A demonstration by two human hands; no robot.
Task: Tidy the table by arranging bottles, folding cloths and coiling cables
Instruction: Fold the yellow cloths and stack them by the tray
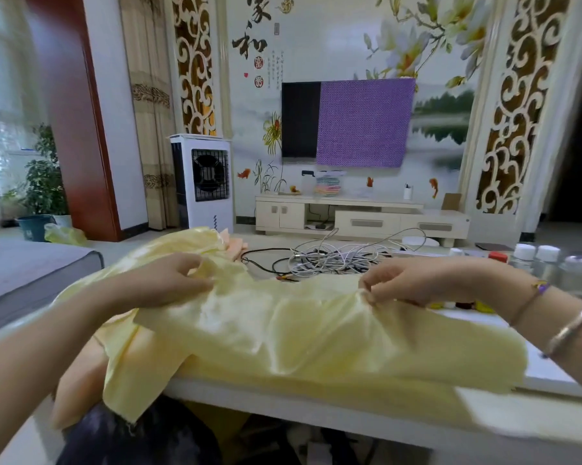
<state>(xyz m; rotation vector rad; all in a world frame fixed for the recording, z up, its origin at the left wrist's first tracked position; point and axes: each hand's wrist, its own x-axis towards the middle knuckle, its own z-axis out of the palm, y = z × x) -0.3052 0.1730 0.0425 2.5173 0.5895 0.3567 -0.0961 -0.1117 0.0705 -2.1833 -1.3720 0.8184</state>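
Head view: left hand [168, 276] and right hand [407, 280] each pinch yellow cloth [282, 333] spread over table [316, 417] front edge; slippery overhang could slide off, or snag cables [329, 258].

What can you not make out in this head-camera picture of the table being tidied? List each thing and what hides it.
1. Table surface under the yellow cloth: head view, covered by the cloth.
2. Bottles at far right: blurred, contents and labels unreadable.
3. Cables: tangled, their number cannot be counted.
4. Small coloured items: partly hidden behind the right hand.
5. Peach cloth: mostly hidden behind the yellow cloth near the left hand.
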